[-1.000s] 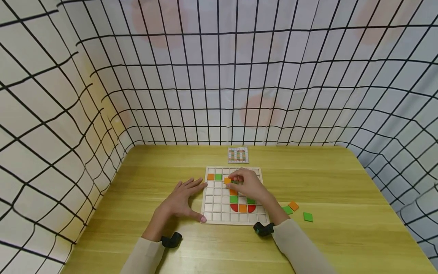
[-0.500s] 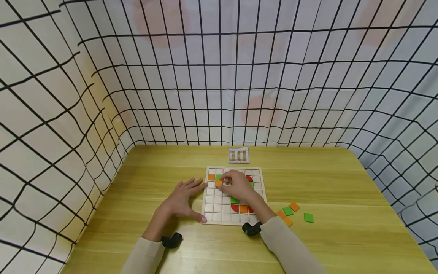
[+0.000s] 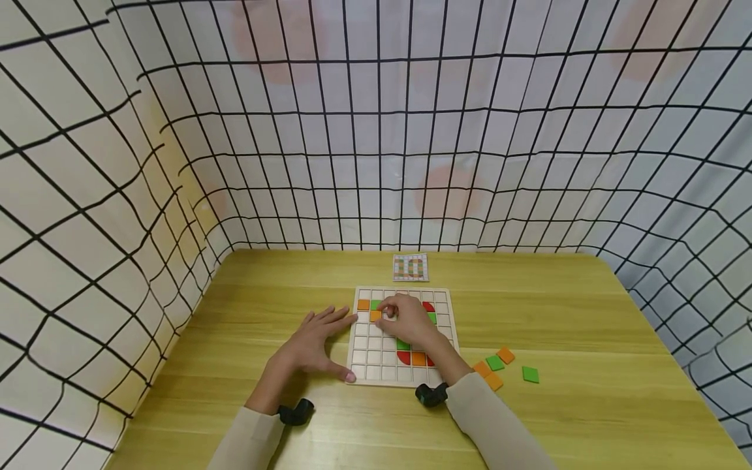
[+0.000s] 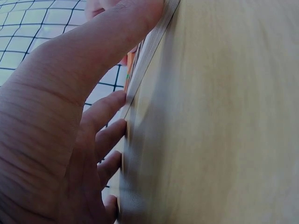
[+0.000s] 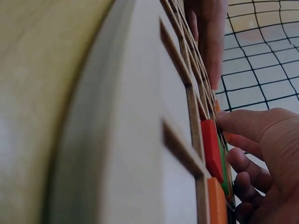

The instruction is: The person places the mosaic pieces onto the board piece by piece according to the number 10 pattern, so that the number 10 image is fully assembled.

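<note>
A wooden grid board (image 3: 367, 358) lies on the table with orange, green and red tiles set in some cells. Thumb and fingers of my right hand (image 3: 409, 319) pinch an orange square tile (image 3: 375, 316) at the second column, just below a green tile (image 3: 375, 305). Part of the board is covered by that hand. My left hand (image 3: 314, 346) is spread with straight fingers along the board's left edge, the thumb at its lower left corner. In the right wrist view, a red tile (image 5: 211, 150) stands in the grid close to the right hand.
Loose orange and green square tiles, among them a green tile (image 3: 531, 375), lie on the table (image 3: 587, 418) right of the board. Behind the board is a small pattern card (image 3: 410, 267). A black grid on white cloth (image 3: 376, 130) surrounds the table's back and sides.
My right hand has moved left and slightly down over the board with the orange tile, bringing it to the cell below the green tile. The left hand has stayed in place.
</note>
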{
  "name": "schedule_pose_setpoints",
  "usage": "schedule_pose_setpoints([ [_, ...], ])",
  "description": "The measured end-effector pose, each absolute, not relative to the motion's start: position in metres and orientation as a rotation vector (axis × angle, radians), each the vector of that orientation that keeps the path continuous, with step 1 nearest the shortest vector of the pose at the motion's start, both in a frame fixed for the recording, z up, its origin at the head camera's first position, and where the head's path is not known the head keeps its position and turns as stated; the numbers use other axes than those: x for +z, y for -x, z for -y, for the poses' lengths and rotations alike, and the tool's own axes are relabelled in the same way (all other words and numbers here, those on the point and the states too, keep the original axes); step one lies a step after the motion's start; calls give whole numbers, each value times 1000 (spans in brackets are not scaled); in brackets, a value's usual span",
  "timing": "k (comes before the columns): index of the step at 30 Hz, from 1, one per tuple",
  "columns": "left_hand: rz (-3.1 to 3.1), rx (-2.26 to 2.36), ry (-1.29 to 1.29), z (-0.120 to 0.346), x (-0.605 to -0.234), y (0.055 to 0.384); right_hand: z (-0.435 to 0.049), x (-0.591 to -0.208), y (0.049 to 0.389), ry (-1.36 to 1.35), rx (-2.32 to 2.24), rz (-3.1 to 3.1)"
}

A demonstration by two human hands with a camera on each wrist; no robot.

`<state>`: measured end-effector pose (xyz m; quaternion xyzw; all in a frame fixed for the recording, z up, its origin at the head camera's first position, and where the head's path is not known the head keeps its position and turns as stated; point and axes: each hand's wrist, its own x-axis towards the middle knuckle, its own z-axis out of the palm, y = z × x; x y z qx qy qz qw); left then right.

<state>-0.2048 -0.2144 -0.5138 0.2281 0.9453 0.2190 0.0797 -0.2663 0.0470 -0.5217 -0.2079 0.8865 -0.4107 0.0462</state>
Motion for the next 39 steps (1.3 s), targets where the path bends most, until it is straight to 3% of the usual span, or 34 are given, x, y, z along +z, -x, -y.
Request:
schedule_pose_setpoints([
  [19, -2825, 637, -662, 215, -515, 205, -58, -519, 259, 609, -1403, -2675],
  [39, -2825, 624, -675, 218, -515, 205, -135, -507, 238, 578, -1337, -2802],
])
